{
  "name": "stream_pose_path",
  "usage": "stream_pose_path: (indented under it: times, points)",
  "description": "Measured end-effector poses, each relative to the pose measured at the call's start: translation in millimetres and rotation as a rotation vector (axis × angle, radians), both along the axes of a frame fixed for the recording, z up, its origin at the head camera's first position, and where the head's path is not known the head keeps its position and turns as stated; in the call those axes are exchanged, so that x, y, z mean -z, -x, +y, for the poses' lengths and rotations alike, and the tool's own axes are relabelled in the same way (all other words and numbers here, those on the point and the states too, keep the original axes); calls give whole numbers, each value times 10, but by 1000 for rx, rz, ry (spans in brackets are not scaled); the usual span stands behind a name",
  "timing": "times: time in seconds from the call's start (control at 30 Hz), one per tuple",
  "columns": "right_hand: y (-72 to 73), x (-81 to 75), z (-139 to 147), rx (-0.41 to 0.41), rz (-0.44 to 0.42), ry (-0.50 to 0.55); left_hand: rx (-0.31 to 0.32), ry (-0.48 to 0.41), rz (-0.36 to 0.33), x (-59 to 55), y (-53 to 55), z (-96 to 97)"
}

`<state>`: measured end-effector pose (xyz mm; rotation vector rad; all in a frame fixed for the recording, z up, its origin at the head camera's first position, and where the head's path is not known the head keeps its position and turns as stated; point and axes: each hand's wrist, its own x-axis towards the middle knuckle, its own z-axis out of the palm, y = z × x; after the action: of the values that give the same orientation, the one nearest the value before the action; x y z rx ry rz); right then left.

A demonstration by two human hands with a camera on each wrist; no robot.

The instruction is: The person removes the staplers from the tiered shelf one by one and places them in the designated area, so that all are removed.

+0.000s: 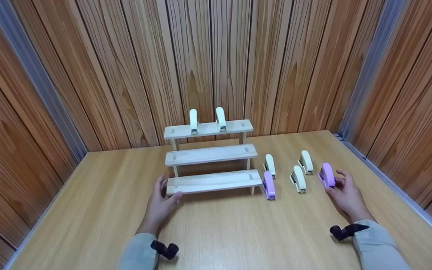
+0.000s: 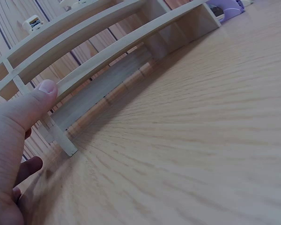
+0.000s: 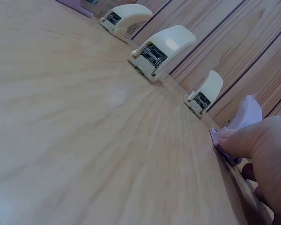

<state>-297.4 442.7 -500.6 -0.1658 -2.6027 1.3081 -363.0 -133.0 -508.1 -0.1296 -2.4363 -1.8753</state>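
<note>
My left hand [image 1: 160, 204] holds the left end of a three-tier wooden stand [image 1: 216, 182], thumb on the lowest shelf's front edge. In the left wrist view the thumb [image 2: 47, 89] lies against that shelf and other fingers hang lower. At the right, my right hand [image 1: 345, 193] grips a purple stapler [image 1: 327, 175] that stands on the table. Its thumb [image 3: 234, 138] presses the stapler's near side; the far fingers are partly hidden. Two white staplers, one at the left [image 1: 193, 120] and one at the right [image 1: 221, 118], stand on the top shelf.
Between the stand and my right hand, white staplers [image 1: 297, 180] stand on the wooden table [image 1: 238, 232], three in all. A second purple stapler [image 1: 269, 185] is close by the lowest shelf's right end. Wood-panelled walls [image 1: 276, 67] enclose the back and sides.
</note>
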Motion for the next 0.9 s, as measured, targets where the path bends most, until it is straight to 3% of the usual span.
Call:
stream_pose_path:
  times: [0.3, 0.57, 0.9]
  points:
    - [7, 32, 5, 23, 76, -47, -6, 12, 7, 1, 9, 17]
    - [12, 16, 5, 23, 29, -22, -4, 1, -22, 0, -5, 12]
    - [-16, 12, -10, 19, 59, -43, 2, 9, -28, -16, 4, 12]
